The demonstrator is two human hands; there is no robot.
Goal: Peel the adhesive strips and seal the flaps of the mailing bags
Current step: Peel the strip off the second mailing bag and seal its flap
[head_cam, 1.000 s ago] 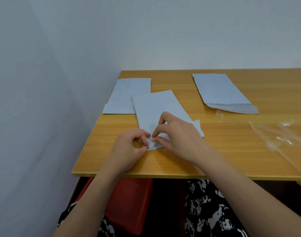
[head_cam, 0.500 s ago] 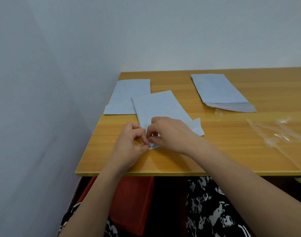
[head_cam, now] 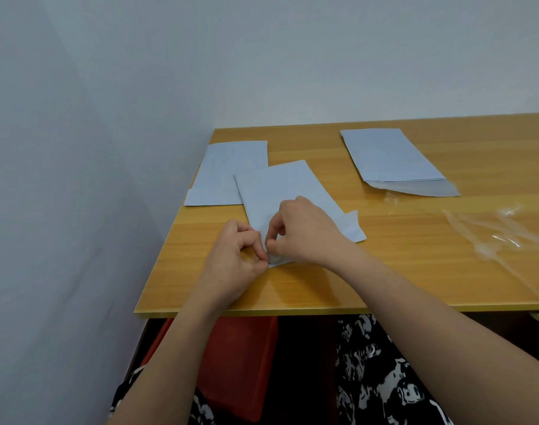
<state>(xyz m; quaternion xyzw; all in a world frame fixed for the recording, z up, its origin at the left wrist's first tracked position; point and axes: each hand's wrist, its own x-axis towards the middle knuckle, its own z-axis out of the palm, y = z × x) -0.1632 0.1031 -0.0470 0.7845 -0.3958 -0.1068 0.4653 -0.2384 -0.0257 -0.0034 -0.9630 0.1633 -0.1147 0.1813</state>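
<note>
The mailing bag being worked (head_cam: pixel 288 191) is laid slanted on the wooden table (head_cam: pixel 415 271), its flap end turned to the near edge so that the strip can be reached without stretching. The near left corner of the flap is pinched by both hands: the left hand (head_cam: pixel 242 256) grips it between thumb and curled fingers, seemingly to anchor the flap, while the right hand (head_cam: pixel 305 231) is closed on the same corner from the right with fingertips bent down — judged to be picking at the end of the adhesive strip, though the strip itself is hidden beneath the fingers. A second bag (head_cam: pixel 228 173) is tucked partly under the worked one on the far left, its near left corner at the table's left edge; a stack of bags (head_cam: pixel 390 157) with flaps open is kept at the far right, well apart. Clear peeled liners (head_cam: pixel 495 234) are left loose on the right, near no bag. Open table is seen to the right of the hands, so a rightward pull along the flap looks unobstructed — whereas the wall (head_cam: pixel 78 210) lies close on the left and little room is left between the flap and the near edge.
</note>
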